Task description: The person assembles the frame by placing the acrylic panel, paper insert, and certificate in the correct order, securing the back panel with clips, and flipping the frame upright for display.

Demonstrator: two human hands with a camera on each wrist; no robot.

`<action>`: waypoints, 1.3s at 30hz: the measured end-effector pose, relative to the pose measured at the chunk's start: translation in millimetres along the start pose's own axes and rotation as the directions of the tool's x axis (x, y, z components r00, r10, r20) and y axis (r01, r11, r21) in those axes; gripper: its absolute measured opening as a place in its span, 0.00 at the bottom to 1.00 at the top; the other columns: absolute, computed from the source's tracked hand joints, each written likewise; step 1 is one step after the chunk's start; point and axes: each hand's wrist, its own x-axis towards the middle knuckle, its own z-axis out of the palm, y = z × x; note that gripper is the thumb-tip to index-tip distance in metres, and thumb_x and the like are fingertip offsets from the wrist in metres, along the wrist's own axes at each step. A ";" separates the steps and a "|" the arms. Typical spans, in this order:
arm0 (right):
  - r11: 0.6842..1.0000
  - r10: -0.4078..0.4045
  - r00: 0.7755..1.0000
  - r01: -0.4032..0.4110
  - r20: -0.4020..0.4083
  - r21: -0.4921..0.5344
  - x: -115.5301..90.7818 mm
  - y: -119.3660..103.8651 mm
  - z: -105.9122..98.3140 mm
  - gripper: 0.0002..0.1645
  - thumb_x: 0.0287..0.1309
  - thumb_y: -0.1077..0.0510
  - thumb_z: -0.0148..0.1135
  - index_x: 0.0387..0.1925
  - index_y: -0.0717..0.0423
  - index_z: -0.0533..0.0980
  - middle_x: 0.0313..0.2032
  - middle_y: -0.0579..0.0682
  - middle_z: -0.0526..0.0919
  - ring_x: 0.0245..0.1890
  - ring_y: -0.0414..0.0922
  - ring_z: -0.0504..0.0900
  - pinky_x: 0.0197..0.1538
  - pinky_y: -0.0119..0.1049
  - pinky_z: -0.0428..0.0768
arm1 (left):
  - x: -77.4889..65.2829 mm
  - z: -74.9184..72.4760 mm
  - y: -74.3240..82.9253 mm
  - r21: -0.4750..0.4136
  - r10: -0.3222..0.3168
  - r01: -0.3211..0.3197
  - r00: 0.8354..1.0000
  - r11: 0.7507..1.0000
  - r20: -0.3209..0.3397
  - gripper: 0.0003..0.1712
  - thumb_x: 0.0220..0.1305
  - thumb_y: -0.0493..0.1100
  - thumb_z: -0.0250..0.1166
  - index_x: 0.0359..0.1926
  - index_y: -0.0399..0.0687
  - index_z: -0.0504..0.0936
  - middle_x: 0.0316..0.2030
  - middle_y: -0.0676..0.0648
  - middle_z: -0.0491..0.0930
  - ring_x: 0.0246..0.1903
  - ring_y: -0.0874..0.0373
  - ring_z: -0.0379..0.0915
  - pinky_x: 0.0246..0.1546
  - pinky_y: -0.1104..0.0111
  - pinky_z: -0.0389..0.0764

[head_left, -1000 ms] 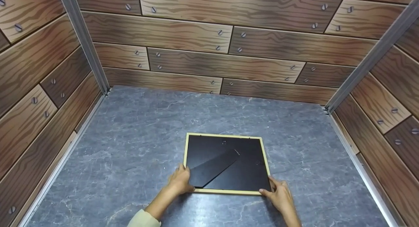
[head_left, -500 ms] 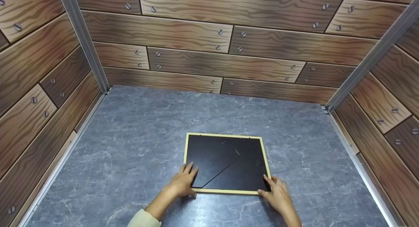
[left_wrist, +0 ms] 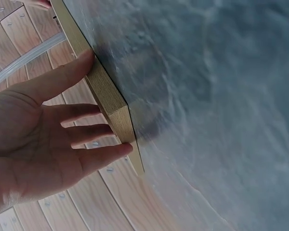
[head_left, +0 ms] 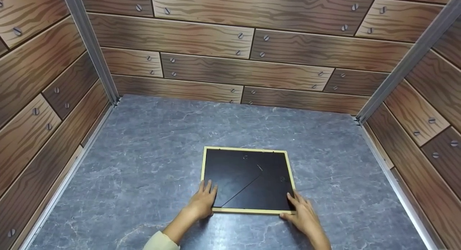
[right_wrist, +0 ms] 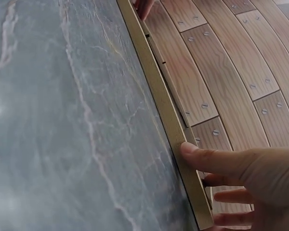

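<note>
A photo frame (head_left: 245, 211) lies face down on the grey marbled table, its black back upward inside a pale wooden rim. The stand flap (head_left: 225, 187) lies flat against the back, outlined by a thin diagonal line. My left hand (head_left: 201, 201) rests over the near left corner, fingers spread on the frame; in the left wrist view its thumb touches the side of the wooden rim (left_wrist: 106, 89). Across the near right corner lies my right hand (head_left: 304, 214), fingers reaching onto the frame. The right wrist view shows its thumb against the rim (right_wrist: 159, 91), fingers partly hidden.
The marbled tabletop (head_left: 144, 152) stretches around the frame. A back wall (head_left: 216, 37) printed with wood planks and side walls (head_left: 47, 109) enclose it. Grey metal posts (head_left: 92, 48) stand at the far corners, and a metal strip (head_left: 399, 192) runs along the right edge.
The stand flap, slightly raised before, now lies flush. My left fingers have gone from the frame's side onto its back. My right thumb has slid down to the near edge and its fingers onto the back.
</note>
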 end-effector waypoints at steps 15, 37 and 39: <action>0.997 -0.041 0.998 0.044 0.048 -0.066 -3.6 4.0 -3.6 0.41 0.43 0.47 0.69 0.59 0.60 0.70 0.60 0.59 0.67 0.52 0.60 0.69 0.47 0.57 0.70 | -2.1 -1.5 0.6 -0.044 0.009 -0.009 1.000 0.999 -0.004 0.46 0.37 0.37 0.75 0.59 0.27 0.66 0.59 0.26 0.59 0.59 0.28 0.49 0.56 0.52 0.63; 0.997 -0.059 0.998 0.061 0.034 -0.051 28.6 0.8 -6.2 0.39 0.45 0.53 0.69 0.59 0.64 0.69 0.61 0.63 0.64 0.53 0.65 0.67 0.48 0.61 0.67 | 24.4 -7.8 -10.7 -0.073 -0.030 0.032 0.999 0.997 0.022 0.45 0.39 0.37 0.75 0.60 0.28 0.64 0.61 0.26 0.57 0.61 0.30 0.49 0.52 0.52 0.68; 0.997 -0.068 0.997 0.070 0.030 -0.045 33.3 1.3 -6.9 0.39 0.45 0.54 0.69 0.59 0.64 0.68 0.62 0.63 0.63 0.54 0.67 0.65 0.48 0.62 0.67 | 28.3 -9.7 -12.3 -0.084 -0.046 0.049 0.999 0.995 0.027 0.46 0.40 0.37 0.75 0.60 0.28 0.64 0.61 0.27 0.56 0.61 0.31 0.48 0.50 0.51 0.69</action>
